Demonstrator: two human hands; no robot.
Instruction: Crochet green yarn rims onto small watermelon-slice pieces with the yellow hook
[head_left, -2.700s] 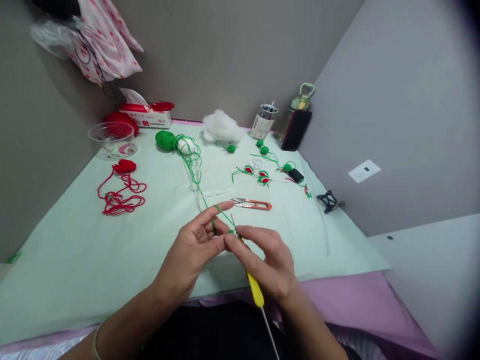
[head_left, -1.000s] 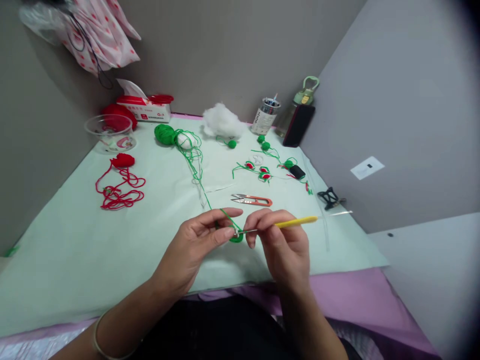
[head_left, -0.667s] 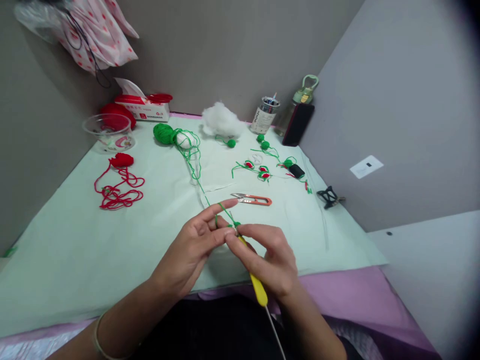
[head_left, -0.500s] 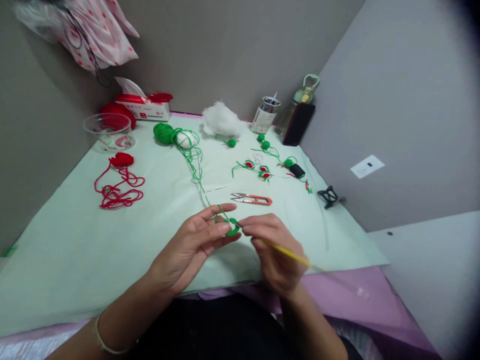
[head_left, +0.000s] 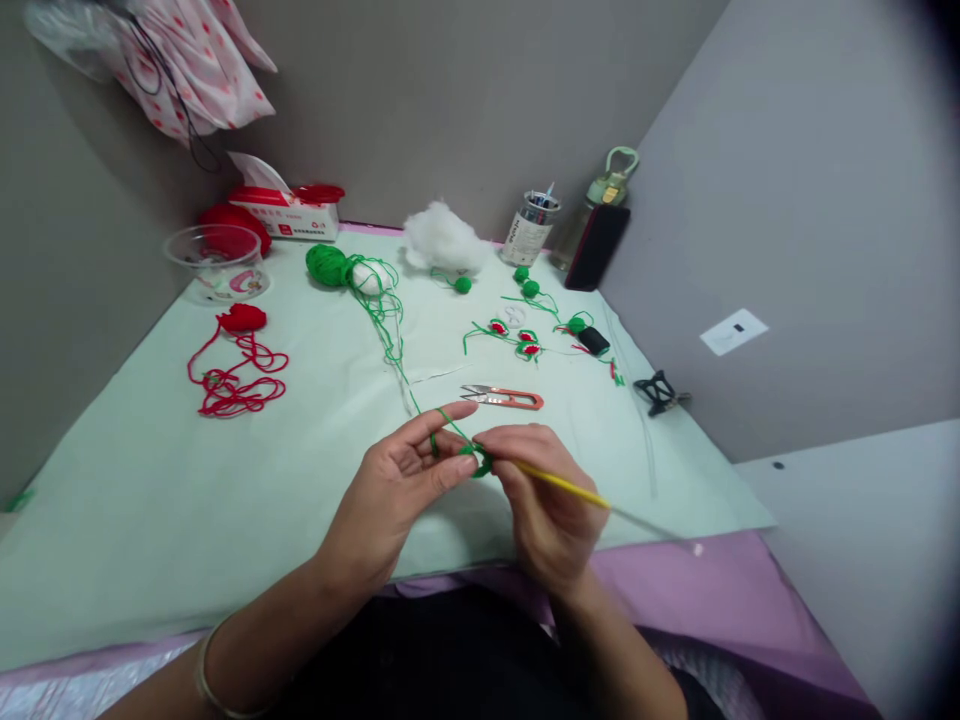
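Note:
Near the front middle of the table, my left hand (head_left: 401, 475) pinches a small green crocheted ring (head_left: 482, 465), with green yarn running over its index finger. That yarn leads back to a green ball (head_left: 328, 265). Closed around a crochet hook with a yellow handle (head_left: 566, 486) is my right hand (head_left: 551, 500), whose fingertips meet the ring's right side. The hook's tip is hidden at the ring. Orange thread snips (head_left: 517, 400) lie just beyond my hands.
Red yarn (head_left: 244, 320) lies left, near a clear plastic tub (head_left: 225, 280). White stuffing (head_left: 442, 240), a pen tin (head_left: 527, 235), a phone (head_left: 598, 248) and a bottle (head_left: 609, 190) stand at the back. Small green and red crocheted pieces (head_left: 529, 348) lie centre right beside a black clip (head_left: 658, 393).
Both hands have shifted slightly, the green ring moving a little right. The hook's rear end has swung left and up, and the left thumb sits further right.

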